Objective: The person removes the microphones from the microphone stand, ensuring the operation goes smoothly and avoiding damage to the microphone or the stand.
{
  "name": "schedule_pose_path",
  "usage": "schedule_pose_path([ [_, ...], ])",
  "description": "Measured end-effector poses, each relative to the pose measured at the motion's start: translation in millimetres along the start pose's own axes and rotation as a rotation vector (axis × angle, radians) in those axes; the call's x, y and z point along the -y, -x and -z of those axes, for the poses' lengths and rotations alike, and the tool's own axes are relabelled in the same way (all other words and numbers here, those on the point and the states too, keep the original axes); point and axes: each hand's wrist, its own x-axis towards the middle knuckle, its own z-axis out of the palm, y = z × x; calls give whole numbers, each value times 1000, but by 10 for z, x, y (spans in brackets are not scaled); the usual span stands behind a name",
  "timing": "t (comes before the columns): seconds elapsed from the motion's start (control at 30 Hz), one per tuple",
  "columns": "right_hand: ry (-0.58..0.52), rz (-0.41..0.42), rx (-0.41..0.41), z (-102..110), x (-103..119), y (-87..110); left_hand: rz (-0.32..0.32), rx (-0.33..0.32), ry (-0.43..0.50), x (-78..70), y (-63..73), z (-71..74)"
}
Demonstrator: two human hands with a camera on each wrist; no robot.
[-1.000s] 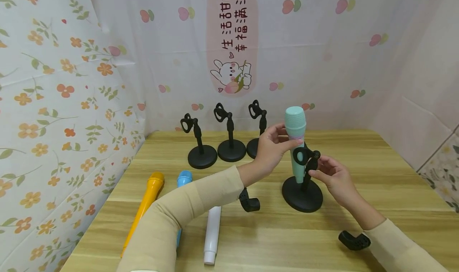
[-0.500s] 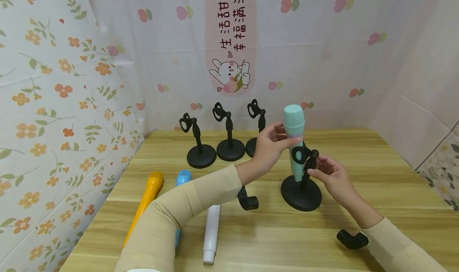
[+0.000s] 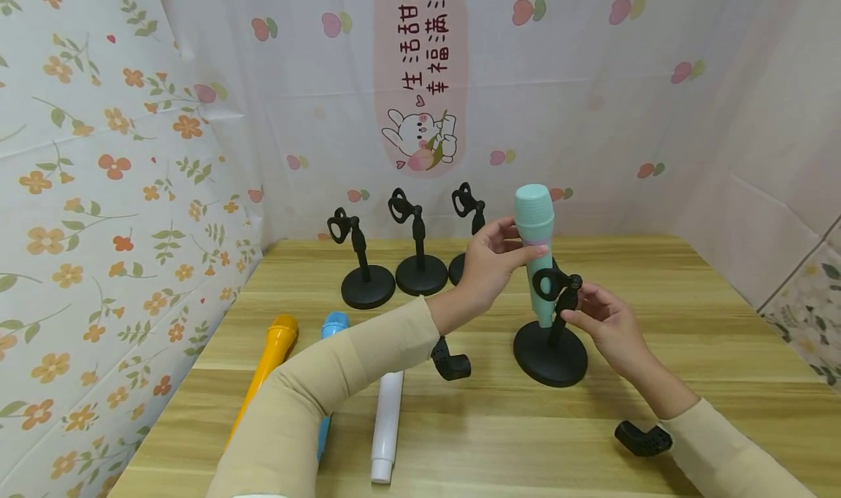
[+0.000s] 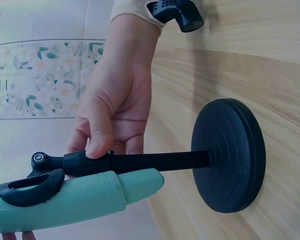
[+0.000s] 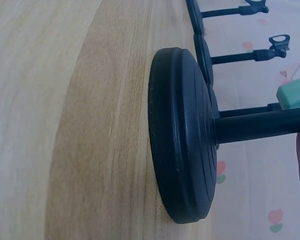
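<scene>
My left hand (image 3: 489,264) pinches a mint-green microphone (image 3: 534,209) just under its head. The microphone stands nearly upright with a slight tilt, its narrow tail end close above the base of a black desktop microphone stand (image 3: 550,355). In the left wrist view the stand's oval clip (image 4: 30,199) lies across the microphone's handle (image 4: 85,202). With thumb and fingers my right hand (image 3: 611,326) holds the stand's upright stem, below the clip's joint. The round base (image 5: 182,140) rests on the table in the right wrist view. Only the left fingertips show in the left wrist view.
Three more black stands (image 3: 368,288) line the back of the wooden table (image 3: 486,439). An orange microphone (image 3: 279,337), a blue microphone (image 3: 335,324) and a white one (image 3: 388,425) lie at the left, partly behind my left sleeve. Black bent pieces (image 3: 644,439) sit at both wrists.
The mint-green microphone has shifted slightly up and left with my left hand, and its tail end has lifted a little. My right hand and the stand stay in place.
</scene>
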Motion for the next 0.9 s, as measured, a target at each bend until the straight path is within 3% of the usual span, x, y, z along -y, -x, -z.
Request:
schedule_pose_path([
  [0.23, 4, -9, -1, -7, 1, 0, 18, -11, 54, -41, -7, 13],
  [0.5, 40, -13, -4, -12, 2, 4, -2, -5, 67, -52, -25, 40],
  [0.9, -9, -14, -4, -13, -8, 5, -4, -20, 60, -95, -57, 44],
])
